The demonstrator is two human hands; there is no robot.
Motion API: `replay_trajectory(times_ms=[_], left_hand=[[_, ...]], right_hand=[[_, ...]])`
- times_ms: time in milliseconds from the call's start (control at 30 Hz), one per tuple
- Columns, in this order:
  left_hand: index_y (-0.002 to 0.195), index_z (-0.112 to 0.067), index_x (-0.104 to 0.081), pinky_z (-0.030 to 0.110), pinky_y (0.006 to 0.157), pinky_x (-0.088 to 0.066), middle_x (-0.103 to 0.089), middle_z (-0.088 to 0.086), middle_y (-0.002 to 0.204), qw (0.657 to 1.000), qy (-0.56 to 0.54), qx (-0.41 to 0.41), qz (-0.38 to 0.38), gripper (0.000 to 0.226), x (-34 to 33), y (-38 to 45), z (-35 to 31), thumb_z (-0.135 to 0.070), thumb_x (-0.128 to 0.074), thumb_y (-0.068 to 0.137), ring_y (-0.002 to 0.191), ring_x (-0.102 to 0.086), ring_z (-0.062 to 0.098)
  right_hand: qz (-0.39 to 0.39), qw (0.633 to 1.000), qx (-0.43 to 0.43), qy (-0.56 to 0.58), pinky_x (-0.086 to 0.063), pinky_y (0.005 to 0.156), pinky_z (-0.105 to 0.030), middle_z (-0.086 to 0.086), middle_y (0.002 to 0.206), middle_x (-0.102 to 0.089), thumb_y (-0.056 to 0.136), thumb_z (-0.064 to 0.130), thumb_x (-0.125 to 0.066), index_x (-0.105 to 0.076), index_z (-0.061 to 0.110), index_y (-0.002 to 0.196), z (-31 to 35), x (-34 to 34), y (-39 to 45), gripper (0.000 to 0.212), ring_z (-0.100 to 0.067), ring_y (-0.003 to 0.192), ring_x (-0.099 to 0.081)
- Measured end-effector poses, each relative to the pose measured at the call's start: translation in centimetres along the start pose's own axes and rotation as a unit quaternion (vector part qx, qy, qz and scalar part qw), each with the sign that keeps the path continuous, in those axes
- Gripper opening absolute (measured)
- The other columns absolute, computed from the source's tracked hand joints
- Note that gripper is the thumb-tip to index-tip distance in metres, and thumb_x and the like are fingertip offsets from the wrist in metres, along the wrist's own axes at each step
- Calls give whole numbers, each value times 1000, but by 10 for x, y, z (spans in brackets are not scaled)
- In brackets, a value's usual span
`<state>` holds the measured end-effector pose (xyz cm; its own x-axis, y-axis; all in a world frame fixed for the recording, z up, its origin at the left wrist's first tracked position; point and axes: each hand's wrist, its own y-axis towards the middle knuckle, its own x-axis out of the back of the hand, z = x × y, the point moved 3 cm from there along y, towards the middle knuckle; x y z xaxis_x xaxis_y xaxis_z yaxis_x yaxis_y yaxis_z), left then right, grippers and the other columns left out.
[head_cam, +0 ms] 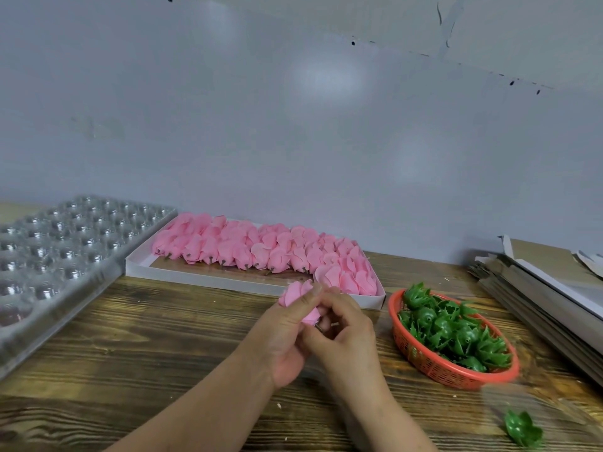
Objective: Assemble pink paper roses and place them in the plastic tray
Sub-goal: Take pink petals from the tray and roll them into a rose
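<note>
Loose green calyx (523, 433) lies alone on the wooden table (137, 347), near right corner. Both forearms come in from the near edge and meet mid-table.

Left hand (287, 337) holds a pink paper rose (298, 296): fingers curled round the bloom, thumb across its near side, petals sticking out past the fingertips on the far side. Right hand (346, 331) sits just right of it, touching; its fingers are curled inward and pinch at the rose's base, where a small dark stub shows between the two hands. Exact finger contact there is hidden.

Red plastic basket (421, 360), right of the hands, is heaped with green calyx pieces (456, 334).

Farther back, a shallow white box (208, 280) runs left to right, packed with rows of pink rose heads (261, 249), stubs pointing near. The box's right end is just beyond the hands.

Clear plastic tray (62, 243) with round cavities lies far left, touching the box's left end. Its cavities look unfilled, but glare makes that hard to confirm.

Stack of flat grey cardboard sheets (538, 288) at far right edge.

Plain pale wall (293, 109) behind, few dark specks.
</note>
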<state>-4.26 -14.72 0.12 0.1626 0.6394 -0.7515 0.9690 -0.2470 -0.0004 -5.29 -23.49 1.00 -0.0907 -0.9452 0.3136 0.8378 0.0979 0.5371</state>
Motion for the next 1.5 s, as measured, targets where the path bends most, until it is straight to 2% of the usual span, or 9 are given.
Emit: replay_trajectory(times_ms=[233, 500, 700, 800, 933, 1133, 1267, 1367, 1500], left_hand=[[84, -14, -78, 31, 84, -51, -69, 9, 92, 999, 44, -14, 15, 24, -1, -1, -2, -27, -74, 64, 89, -62, 20], [87, -12, -79, 29, 82, -53, -61, 14, 97, 999, 47, -18, 9, 28, -2, -1, -2, -24, -74, 62, 99, -51, 27], [86, -10, -79, 27, 80, -56, -71, 10, 94, 997, 70, -7, 16, 25, -2, -3, -1, -22, -70, 67, 90, -68, 18], [86, -10, -78, 33, 86, -54, -72, 11, 96, 999, 53, 2, 6, 22, -2, -3, -1, -20, -71, 68, 92, -69, 20], [82, -9, -77, 37, 87, -50, -70, 12, 85, 999, 38, 16, -27, 20, 0, -3, -2, -22, -72, 67, 83, -64, 22], [94, -3, -75, 39, 93, -49, -67, 14, 92, 998, 18, 33, -54, 37, 1, -2, -1, -27, -72, 65, 91, -57, 27], [88, -2, -77, 32, 73, -58, -70, 14, 83, 999, 27, 31, -28, 33, 1, -2, -3, -26, -72, 67, 76, -66, 22], [92, -1, -75, 36, 83, -54, -70, 17, 90, 998, 52, 23, -31, 36, 4, 0, -3, -29, -71, 70, 81, -68, 24], [95, 0, -70, 28, 56, -57, -68, 11, 69, 998, 17, 33, -60, 39, 3, 1, -2, -30, -69, 70, 56, -65, 18]], right_hand=[[41, 998, -4, 47, -40, 67, -15, 0, 102, -58, 64, 13, -63, -72, 24, 103, -2, -3, 0, 42, 0, 77, -52], [38, 998, 0, 58, -48, 91, -48, 1, 107, -62, 65, 10, -64, -68, 28, 106, -4, -4, 0, 45, -18, 104, -58], [85, 994, 0, 65, -50, 81, -35, -6, 106, -58, 65, 12, -64, -67, 38, 110, -3, 0, 2, 51, -20, 94, -59], [84, 996, 23, 18, -47, 88, -19, 9, 114, -57, 67, 14, -64, -57, 46, 115, 0, 2, 0, 59, -5, 105, -56], [-5, 995, 72, -73, -48, 68, -17, 21, 92, -57, 70, 23, -70, -46, 56, 102, 5, 1, -5, 52, -4, 84, -58], [-46, 993, 52, -92, -44, 55, -21, 12, 69, -55, 69, 13, -74, -55, 28, 82, 1, -2, -5, 27, -8, 62, -51], [-28, 994, -68, 86, -38, 51, -17, 9, 56, -52, 63, 5, -74, -61, 16, 68, -6, -2, -2, 18, -3, 54, -43], [10, 962, -152, 228, -43, 55, -25, -7, 61, -59, 59, 10, -70, -64, 11, 68, -10, -4, -2, 11, -16, 59, -51], [21, 997, -68, 4, -42, 55, -28, 0, 62, -57, 61, 19, -69, -61, 19, 78, -8, -3, -4, 19, -4, 57, -46]])
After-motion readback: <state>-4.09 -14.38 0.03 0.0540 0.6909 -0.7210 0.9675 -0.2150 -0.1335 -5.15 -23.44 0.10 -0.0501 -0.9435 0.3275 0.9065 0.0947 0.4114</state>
